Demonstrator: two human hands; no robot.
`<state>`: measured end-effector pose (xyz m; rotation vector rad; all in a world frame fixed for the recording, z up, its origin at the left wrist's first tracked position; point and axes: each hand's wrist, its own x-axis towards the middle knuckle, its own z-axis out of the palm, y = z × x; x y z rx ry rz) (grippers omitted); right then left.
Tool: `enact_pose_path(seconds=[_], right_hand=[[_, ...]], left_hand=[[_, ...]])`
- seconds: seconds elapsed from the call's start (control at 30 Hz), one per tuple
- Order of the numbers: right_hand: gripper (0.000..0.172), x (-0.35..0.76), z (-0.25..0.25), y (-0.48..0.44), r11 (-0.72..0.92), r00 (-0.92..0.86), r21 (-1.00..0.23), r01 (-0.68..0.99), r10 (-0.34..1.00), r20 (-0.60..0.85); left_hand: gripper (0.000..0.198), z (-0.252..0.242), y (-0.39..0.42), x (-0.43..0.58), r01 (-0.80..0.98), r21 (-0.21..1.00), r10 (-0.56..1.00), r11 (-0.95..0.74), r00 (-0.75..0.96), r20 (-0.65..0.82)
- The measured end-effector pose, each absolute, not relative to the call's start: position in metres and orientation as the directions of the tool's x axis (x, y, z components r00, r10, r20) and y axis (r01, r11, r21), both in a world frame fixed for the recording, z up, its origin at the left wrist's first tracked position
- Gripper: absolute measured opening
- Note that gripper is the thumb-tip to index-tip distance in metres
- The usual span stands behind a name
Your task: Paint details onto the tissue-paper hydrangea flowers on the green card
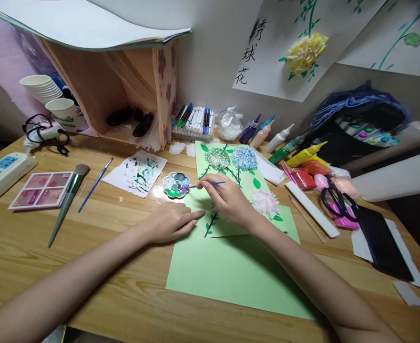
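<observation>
My right hand (227, 200) is closed around a thin blue paintbrush (210, 184) and rests on a light green sheet (231, 190) painted with green stems and puffy white, blue and pale flowers. The brush tip points left toward a small flower-shaped paint palette (176, 185) holding green and blue paint. My left hand (170, 221) lies flat with fingers stretched out, pressing the left edge of the green paper. A second, larger green sheet (231, 276) lies underneath, nearer to me.
On the wooden desk: a paint-smeared white paper (138, 172), a blue brush (95, 185), a large makeup brush (66, 202), a pink palette (41, 190), a power strip (2, 171). Markers (193, 121), paint bottles (277, 143), scissors (338, 202), a black phone (383, 245) at right.
</observation>
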<state>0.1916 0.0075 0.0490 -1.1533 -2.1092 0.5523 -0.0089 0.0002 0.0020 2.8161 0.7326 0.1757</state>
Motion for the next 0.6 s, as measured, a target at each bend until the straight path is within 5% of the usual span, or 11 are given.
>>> enact_pose_path(seconds=[0.27, 0.6], right_hand=[[0.03, 0.22, 0.062, -0.002, 0.462, -0.229, -0.723, 0.513, 0.886, 0.403], [0.034, 0.196, 0.049, 0.01, 0.546, -0.408, -0.63, 0.552, 0.836, 0.367]], left_hand=[[0.04, 0.0, 0.002, -0.009, 0.459, 0.272, 0.491, -0.846, 0.869, 0.062], [0.038, -0.002, 0.002, -0.009, 0.458, 0.251, 0.49, -0.853, 0.868, 0.082]])
